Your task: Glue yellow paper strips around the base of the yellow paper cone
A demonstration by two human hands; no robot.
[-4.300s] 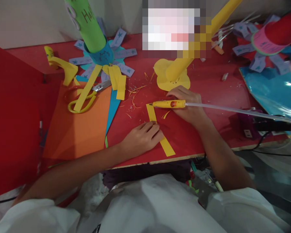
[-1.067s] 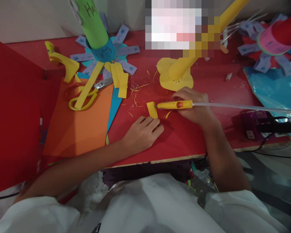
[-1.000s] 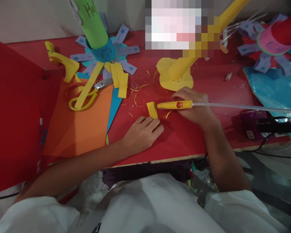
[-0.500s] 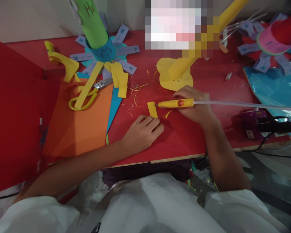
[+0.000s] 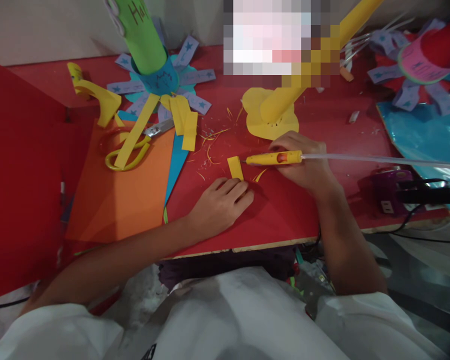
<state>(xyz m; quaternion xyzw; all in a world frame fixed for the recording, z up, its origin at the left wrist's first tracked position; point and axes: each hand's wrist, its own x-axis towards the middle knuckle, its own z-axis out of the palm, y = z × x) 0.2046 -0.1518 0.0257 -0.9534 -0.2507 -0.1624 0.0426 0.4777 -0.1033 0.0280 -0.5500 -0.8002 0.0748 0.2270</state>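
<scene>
The right hand is curled round the glue gun, its nozzle just beside the yellow strip on the red tabletop; the left hand presses that strip flat, fingers bent, with scissors beyond

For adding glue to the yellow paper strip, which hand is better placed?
Probably the right hand: it holds the glue gun, whose tip is near the yellow strip. The left hand rests on the strip.

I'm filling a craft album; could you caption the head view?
Right hand holds a yellow glue gun beside a yellow paper strip under the left hand's fingers.
</scene>
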